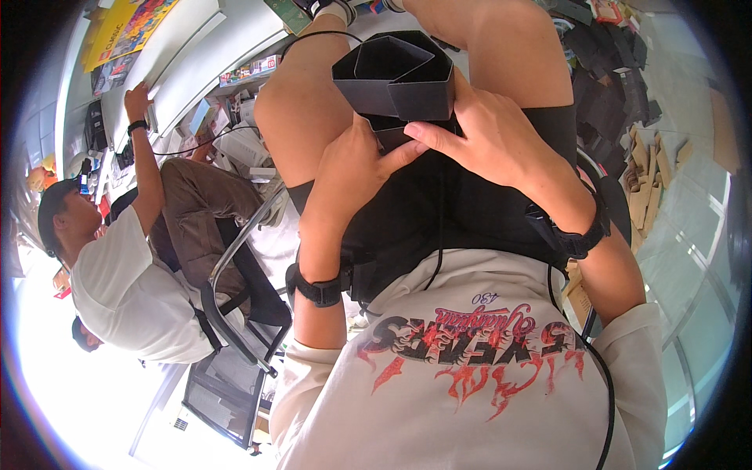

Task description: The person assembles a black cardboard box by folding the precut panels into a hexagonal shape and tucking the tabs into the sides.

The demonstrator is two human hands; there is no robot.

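A black folded-card box [419, 100] with angled panels and an opening facing up is held over my lap, between my thighs. My left hand [349, 168] grips its lower near part from the left, its thumb pointing across toward the other thumb. From the right, my right hand [501, 141] wraps the side of the box, with the thumb on the near lower edge. Most fingers of both hands are hidden behind the card. Each wrist wears a black strap, and the two thumb tips are close together.
To my left a co-worker [117, 290] in a white shirt sits on a chair, one arm raised to a white shelf [188, 47]. Black cartons [607, 86] are heaped on the floor at the right, with brown cardboard pieces [646, 176] nearer. A yellow box [117, 31] stands far left.
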